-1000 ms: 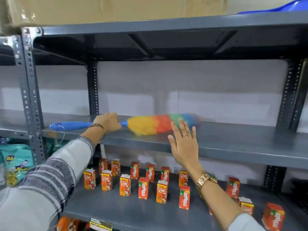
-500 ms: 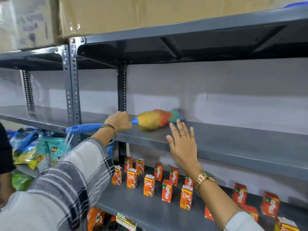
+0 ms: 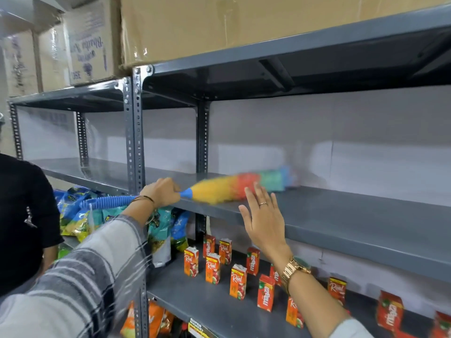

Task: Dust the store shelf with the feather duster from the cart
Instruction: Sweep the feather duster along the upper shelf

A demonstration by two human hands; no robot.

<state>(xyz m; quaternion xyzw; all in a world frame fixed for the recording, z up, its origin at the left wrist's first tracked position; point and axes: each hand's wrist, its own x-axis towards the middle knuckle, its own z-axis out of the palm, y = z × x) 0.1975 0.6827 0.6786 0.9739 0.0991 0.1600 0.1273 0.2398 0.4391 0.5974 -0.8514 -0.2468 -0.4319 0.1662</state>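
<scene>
The left hand (image 3: 162, 191) is closed around the blue handle of the feather duster (image 3: 234, 187), whose blurred, multicoloured head lies on the grey metal shelf (image 3: 341, 215). The right hand (image 3: 264, 220) hovers in front of the shelf's edge, fingers spread, holding nothing. Below the shelf stand juice cartons (image 3: 238, 281); above it sit cardboard boxes (image 3: 195, 25).

We see grey slotted-steel racking (image 3: 133, 147) standing against a pale wall (image 3: 317, 132) in a stockroom. Cardboard boxes (image 3: 195, 23) crowd the top tier, juice cartons (image 3: 238, 281) dot the lower tier, and snack bags (image 3: 73, 211) fill the neighbouring bay.
</scene>
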